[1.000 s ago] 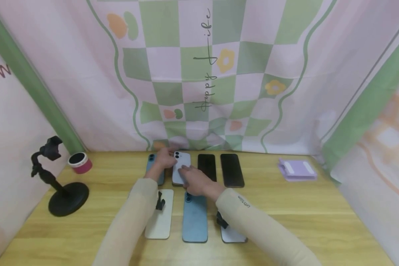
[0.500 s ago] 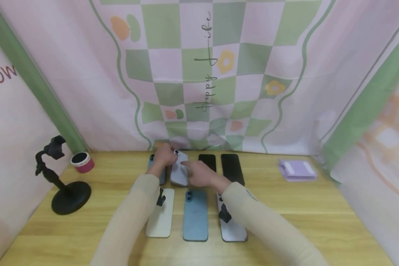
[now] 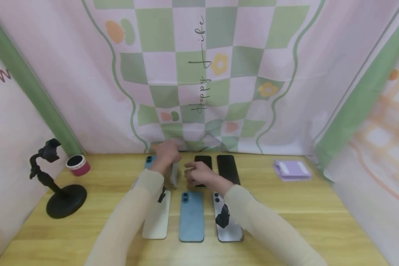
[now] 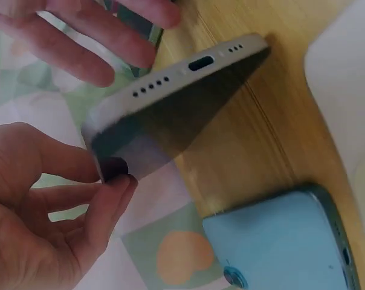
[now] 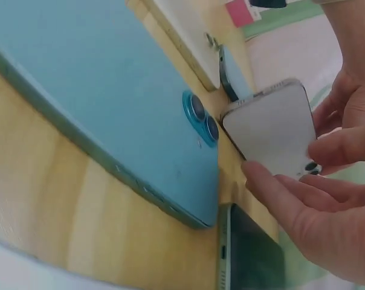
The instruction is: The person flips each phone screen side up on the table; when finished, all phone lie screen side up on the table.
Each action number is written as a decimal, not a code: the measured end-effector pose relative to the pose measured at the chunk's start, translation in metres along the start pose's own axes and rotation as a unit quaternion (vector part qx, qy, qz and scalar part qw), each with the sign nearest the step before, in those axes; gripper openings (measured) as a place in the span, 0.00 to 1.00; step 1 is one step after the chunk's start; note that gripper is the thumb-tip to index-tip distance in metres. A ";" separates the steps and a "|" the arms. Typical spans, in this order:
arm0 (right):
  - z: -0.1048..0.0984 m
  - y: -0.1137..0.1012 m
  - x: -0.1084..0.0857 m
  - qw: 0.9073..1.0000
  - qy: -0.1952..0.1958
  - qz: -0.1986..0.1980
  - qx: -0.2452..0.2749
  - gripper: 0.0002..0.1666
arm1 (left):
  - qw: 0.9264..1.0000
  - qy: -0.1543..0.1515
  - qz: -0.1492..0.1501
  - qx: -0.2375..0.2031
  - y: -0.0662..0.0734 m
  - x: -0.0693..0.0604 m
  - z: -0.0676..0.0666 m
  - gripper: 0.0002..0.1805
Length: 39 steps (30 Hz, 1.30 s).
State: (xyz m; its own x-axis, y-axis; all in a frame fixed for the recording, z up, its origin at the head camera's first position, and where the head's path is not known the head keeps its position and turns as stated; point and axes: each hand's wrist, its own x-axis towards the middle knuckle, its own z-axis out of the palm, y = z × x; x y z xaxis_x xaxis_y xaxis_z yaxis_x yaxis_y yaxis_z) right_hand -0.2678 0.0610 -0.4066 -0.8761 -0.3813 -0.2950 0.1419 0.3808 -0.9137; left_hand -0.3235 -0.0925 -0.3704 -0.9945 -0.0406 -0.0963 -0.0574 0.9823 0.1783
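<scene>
My left hand (image 3: 167, 152) pinches a pale smartphone (image 3: 174, 176) by its camera end, which the left wrist view shows between thumb and fingers. The phone is tipped up on edge above the wooden table; its dark screen (image 4: 188, 121) and charging port (image 4: 201, 63) face the left wrist camera. In the right wrist view its pale back (image 5: 270, 130) shows. Just right of it hovers my right hand (image 3: 201, 174), fingers spread and apart from the phone in the head view. A blue phone (image 3: 149, 162) lies left of the left hand, partly hidden by it.
Two black-screened phones (image 3: 228, 168) lie at the back. In front are a cream phone (image 3: 155, 220), a blue phone (image 3: 191, 218) and a lavender phone (image 3: 231, 229). A black stand (image 3: 66, 201) and pink-white jar (image 3: 78, 165) stand left; a purple holder (image 3: 292, 170) lies right.
The pale phone has gone from lying flat to standing on edge in my left hand. My right hand has come off its back and moved slightly right.
</scene>
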 end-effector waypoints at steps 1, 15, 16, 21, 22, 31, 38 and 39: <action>0.001 0.001 0.000 1.000 -0.003 0.003 0.023 0.38 | 1.000 0.001 0.004 -0.006 0.000 -0.001 0.000 0.20; 0.012 0.011 0.003 0.984 0.019 -0.010 0.177 0.30 | 0.934 -0.054 0.061 -0.348 -0.019 -0.002 0.031 0.26; 0.012 0.011 0.003 0.985 0.026 -0.010 0.171 0.30 | 0.933 -0.053 0.057 -0.351 -0.020 -0.002 0.032 0.27; 0.015 0.016 0.006 0.989 0.063 -0.016 0.134 0.29 | 0.934 -0.047 0.043 -0.351 -0.020 -0.004 0.038 0.29; 0.015 0.017 0.007 0.989 0.070 -0.016 0.127 0.29 | 0.934 -0.050 0.041 -0.351 -0.020 -0.004 0.039 0.29; 0.017 0.019 0.010 0.989 0.124 0.001 0.079 0.31 | 0.959 -0.063 0.075 -0.264 -0.032 -0.011 0.032 0.34; 0.020 0.015 0.006 0.983 0.172 -0.024 -0.057 0.29 | 0.970 -0.134 0.171 -0.109 -0.045 -0.008 0.026 0.47; 0.021 0.014 0.005 0.982 0.174 -0.029 -0.073 0.29 | 0.969 -0.145 0.175 -0.094 -0.047 -0.008 0.026 0.49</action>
State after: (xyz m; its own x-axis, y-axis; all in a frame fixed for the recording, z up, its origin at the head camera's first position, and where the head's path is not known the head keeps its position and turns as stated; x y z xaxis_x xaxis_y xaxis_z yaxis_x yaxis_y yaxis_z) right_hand -0.2609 0.0470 -0.4266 -0.9888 -0.1042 -0.1072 0.0420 0.4941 -0.8684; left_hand -0.3109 -0.1332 -0.4037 -0.8906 0.3697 -0.2647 0.2377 0.8749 0.4220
